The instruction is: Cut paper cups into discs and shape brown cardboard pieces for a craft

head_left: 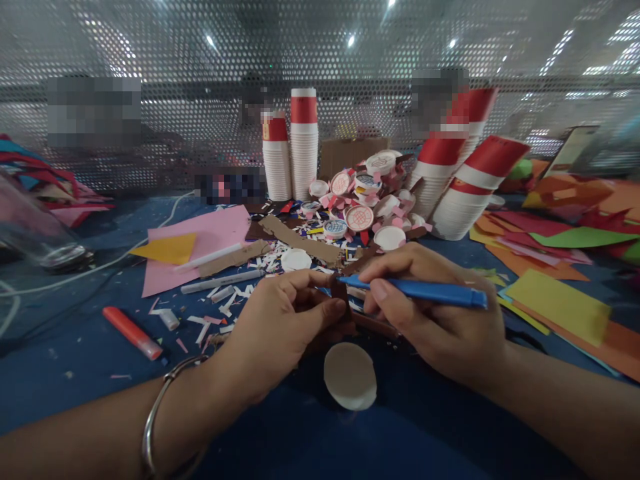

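My right hand (pixel 435 307) grips a blue marker pen (pixel 425 291), its tip pointing left. That tip reaches a dark brown paper strip (pixel 339 293), which my left hand (pixel 285 313) pinches between thumb and fingers; whether tip and strip touch, I cannot tell. Below the hands, a round pale disc (pixel 350 377) lies on the blue table. A silver bangle (pixel 150 427) circles my left wrist. Just beyond my hands are a white round piece (pixel 295 260) and brown cardboard strips (pixel 300 241) among paper scraps.
A heap of decorated round pieces (pixel 359 217) stands between stacks of paper cups (pixel 304 147) and leaning cup stacks (pixel 463 190). Coloured paper (pixel 560 303) lies right; a pink sheet (pixel 215 230), a red marker (pixel 131 332) and a white cable (pixel 100 269) lie left. People sit beyond the perforated screen (pixel 330 53).
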`<state>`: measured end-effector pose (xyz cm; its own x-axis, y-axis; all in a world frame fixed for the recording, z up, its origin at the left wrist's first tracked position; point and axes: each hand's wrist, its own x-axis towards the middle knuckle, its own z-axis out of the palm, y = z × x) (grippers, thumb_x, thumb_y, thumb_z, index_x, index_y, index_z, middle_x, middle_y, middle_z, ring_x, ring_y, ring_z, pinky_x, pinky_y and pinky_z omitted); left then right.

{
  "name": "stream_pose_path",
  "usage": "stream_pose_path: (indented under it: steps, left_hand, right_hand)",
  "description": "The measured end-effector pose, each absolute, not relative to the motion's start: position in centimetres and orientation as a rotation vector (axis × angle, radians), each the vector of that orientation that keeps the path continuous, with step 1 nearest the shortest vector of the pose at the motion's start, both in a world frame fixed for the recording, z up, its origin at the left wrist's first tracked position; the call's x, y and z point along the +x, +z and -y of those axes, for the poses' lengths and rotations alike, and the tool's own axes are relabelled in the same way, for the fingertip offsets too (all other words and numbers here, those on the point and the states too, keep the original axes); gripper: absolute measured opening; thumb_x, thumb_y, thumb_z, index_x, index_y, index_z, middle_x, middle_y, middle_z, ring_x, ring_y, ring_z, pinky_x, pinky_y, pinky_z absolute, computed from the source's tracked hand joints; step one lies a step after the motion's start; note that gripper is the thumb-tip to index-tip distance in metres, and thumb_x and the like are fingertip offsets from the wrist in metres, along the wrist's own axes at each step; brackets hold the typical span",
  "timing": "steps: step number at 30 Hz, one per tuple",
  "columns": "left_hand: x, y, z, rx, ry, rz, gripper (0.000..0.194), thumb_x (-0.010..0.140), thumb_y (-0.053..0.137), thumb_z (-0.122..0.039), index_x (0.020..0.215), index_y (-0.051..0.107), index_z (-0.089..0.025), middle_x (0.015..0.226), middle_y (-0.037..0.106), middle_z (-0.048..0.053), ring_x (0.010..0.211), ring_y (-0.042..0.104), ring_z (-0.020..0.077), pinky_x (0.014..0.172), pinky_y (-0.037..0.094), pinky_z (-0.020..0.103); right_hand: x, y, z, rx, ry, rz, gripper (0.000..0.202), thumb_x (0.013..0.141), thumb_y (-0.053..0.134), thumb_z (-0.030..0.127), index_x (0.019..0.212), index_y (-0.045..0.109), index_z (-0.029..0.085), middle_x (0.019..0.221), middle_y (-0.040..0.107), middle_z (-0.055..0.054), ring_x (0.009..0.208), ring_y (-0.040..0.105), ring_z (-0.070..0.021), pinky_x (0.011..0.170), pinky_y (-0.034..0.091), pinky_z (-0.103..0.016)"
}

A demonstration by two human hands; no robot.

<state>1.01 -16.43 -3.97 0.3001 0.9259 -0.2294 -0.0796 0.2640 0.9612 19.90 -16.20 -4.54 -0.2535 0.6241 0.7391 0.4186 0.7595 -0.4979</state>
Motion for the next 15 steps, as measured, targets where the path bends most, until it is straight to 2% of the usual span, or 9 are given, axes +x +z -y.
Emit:
stream_pose_path:
  steps: [15]
  left_hand:
    - [1.01, -4.06, 16.46, 1.085, 0.884, -1.003, 0.014, 0.085, 0.079, -0.021, 0.098, 0.076, -0.017, 0.080, 0.077, 0.004, 0.071, 0.075, 0.0124, 0.067, 0.058, 0.016]
  right_hand:
    - [19.90, -4.50, 16.24, -0.841, 0.246, 1.908, 0.009, 0.093, 0.057, 0.016, 0.091, 0.066, 0.015, 0.069, 0.069, 0.000, 0.057, 0.066, -0.0120, 0.053, 0.050, -0.025]
